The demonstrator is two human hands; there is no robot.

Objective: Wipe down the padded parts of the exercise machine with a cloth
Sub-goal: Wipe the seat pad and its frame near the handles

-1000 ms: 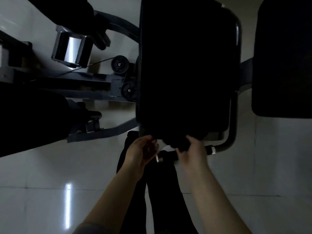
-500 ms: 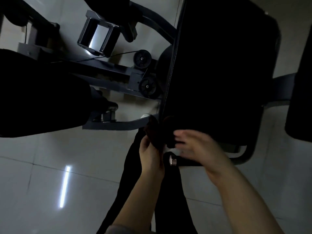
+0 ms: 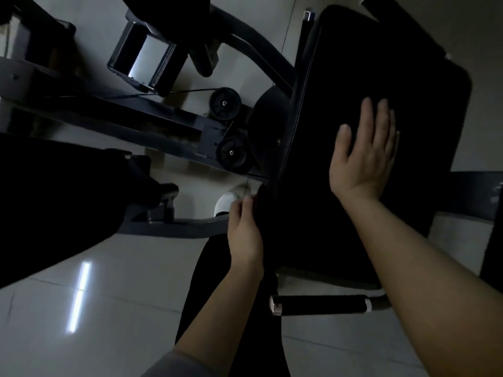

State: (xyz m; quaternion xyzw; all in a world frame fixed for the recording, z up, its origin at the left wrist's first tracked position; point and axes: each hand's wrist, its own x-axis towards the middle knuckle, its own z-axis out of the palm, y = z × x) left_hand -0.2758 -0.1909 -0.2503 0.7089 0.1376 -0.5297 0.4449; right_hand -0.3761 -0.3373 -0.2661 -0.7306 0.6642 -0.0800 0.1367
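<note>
Black padded seat (image 3: 381,110) of the exercise machine, centre-right, running from near to far. Right hand (image 3: 364,151) lies flat on the pad, fingers straight and together. Left hand (image 3: 245,227) at the pad's left edge, fingers curled, pinching a dark cloth (image 3: 262,202) that is hard to make out. Two pulleys (image 3: 226,104) and grey frame (image 3: 109,118) stand left; tiled floor (image 3: 81,308) below.

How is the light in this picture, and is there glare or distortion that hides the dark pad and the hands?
Head view: dim overall, so the large black padded seat loses all surface detail; bright streak glare on the glossy pale tiled floor; the wide lens bends the grey metal frame; the right hand, flat on the pad, is sharp; the left hand at the pad's edge is dimmer, and what it holds cannot be told.
</note>
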